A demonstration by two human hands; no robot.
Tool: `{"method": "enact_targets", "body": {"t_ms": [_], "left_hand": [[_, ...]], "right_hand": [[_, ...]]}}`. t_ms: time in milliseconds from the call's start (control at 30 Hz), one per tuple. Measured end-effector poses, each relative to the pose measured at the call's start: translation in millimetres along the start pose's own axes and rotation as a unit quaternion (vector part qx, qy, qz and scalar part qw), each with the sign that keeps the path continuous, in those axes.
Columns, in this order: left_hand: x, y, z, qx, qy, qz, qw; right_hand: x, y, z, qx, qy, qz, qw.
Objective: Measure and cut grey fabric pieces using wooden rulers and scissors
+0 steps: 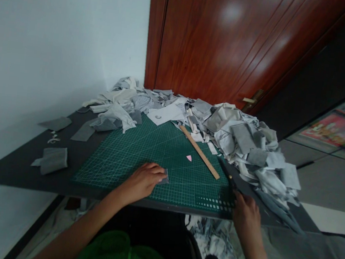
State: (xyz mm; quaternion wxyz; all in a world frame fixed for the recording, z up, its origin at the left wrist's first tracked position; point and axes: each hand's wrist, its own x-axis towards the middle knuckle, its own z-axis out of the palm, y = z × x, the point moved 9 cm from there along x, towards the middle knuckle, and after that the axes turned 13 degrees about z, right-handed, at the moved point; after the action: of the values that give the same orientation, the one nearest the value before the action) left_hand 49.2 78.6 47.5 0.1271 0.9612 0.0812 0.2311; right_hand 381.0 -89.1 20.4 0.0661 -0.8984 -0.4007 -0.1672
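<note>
My left hand [146,179] lies near the front of the green cutting mat [109,164]. Its fingers are pressed together on a small grey fabric piece [164,179], which shows just past the fingertips. Over the mat's right edge, my right hand [246,213] grips the handles of dark scissors [230,177]. Their blades point away from me and to the left, low by the mat. Between the hands, farther back, lie a small pink chalk-like piece [189,158] and a wooden ruler [199,151] set at a slant.
A large heap of grey and white fabric scraps [246,142] covers the table's right side. More scraps [114,114] lie along the back and left. A folded grey piece [54,160] rests at the left. Behind stand a white wall and a brown door [216,47].
</note>
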Motion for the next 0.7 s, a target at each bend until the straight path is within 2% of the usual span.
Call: {"method": "enact_targets", "body": {"t_ms": [100,233,367,500,600,700], "left_hand": [[5,-3,-1,-0.001,-0.020,0.000,1.000],[15,-5,-2,0.007,-0.040,0.007,0.999],[20,-6,-1,0.011,-0.042,0.026,0.999],[19,-11,0,0.000,-0.017,0.041,0.999],[19,-13,2,-0.019,-0.005,0.049,0.999],[20,-11,6,-0.028,-0.014,0.065,0.997]], "right_hand": [[-5,6,-1,-0.064,-0.064,-0.001,0.996],[-2,2,-6,-0.088,-0.119,0.011,0.989],[-7,-10,-13,-0.092,-0.143,0.030,0.985],[-9,-12,-16,-0.096,-0.150,0.043,0.983],[3,-5,-10,-0.005,-0.169,0.046,0.984],[16,7,3,0.144,-0.220,0.084,0.961]]}}
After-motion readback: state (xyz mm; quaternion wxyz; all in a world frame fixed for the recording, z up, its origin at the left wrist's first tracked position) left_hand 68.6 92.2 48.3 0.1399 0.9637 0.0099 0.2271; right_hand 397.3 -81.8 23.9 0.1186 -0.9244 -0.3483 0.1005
